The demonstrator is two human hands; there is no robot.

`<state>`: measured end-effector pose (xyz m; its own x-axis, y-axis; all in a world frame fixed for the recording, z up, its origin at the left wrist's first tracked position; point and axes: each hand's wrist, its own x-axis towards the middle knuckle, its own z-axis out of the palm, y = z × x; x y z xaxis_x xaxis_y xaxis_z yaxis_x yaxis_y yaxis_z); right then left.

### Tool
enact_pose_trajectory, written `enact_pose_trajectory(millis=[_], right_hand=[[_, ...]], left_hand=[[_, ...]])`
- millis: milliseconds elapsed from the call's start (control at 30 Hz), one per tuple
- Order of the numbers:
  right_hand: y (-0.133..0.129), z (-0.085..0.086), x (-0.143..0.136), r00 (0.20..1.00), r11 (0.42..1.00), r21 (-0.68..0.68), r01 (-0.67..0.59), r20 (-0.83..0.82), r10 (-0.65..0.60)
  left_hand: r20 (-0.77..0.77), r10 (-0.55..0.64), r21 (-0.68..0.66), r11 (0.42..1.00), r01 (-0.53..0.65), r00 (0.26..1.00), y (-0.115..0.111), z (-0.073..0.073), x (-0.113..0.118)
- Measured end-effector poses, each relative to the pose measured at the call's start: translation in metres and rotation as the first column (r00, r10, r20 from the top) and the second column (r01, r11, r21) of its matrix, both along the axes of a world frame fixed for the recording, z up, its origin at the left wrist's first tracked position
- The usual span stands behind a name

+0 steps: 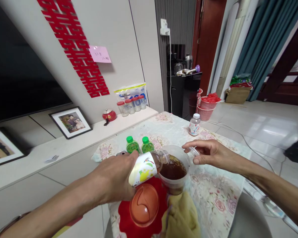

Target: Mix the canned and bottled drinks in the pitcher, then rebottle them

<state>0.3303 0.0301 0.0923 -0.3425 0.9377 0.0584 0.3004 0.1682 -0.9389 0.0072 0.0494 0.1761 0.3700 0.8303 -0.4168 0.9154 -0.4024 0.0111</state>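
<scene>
My left hand (119, 175) is wrapped round a bottle (144, 168) with a white label showing a yellow fruit. The bottle is tilted, its mouth over the rim of a clear plastic tub (175, 183) that holds dark brown liquid (173, 169). On the tub's right, my right hand (211, 152) pinches a white cap (194, 151) between thumb and fingers. An orange-red round lid (144, 204) lies on a red scalloped mat (125, 216) in front of the tub. Beside it is a yellow cloth (182, 216).
Behind the tub stand two green-capped bottles (132, 144) (147, 144) on the flowered tablecloth (216, 195). A white-capped bottle (194, 125) is at the back right. Red-lidded jars (129, 106) line the white cabinet (94, 132).
</scene>
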Motion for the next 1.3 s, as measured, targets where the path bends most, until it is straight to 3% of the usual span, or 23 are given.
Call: enact_pose_trajectory(millis=[167, 900, 1300], right_hand=[[-0.002, 0.004, -0.001, 0.999, 0.996, -0.084, 0.026, -0.025, -0.028], [-0.003, -0.005, -0.001, 0.992, 0.99, -0.126, 0.057, -0.107, -0.07], [-0.004, -0.004, -0.001, 0.991, 0.986, -0.155, 0.056, -0.115, -0.075]], left_hand=[[-0.049, -0.031, 0.024, 0.999, 0.032, 0.998, 0.001, 0.004, 0.003], [-0.139, -0.126, 0.071, 0.988, 0.137, 0.982, 0.006, 0.016, 0.019], [-0.361, -0.174, 0.176, 0.952, 0.25, 0.916, 0.001, 0.029, 0.04]])
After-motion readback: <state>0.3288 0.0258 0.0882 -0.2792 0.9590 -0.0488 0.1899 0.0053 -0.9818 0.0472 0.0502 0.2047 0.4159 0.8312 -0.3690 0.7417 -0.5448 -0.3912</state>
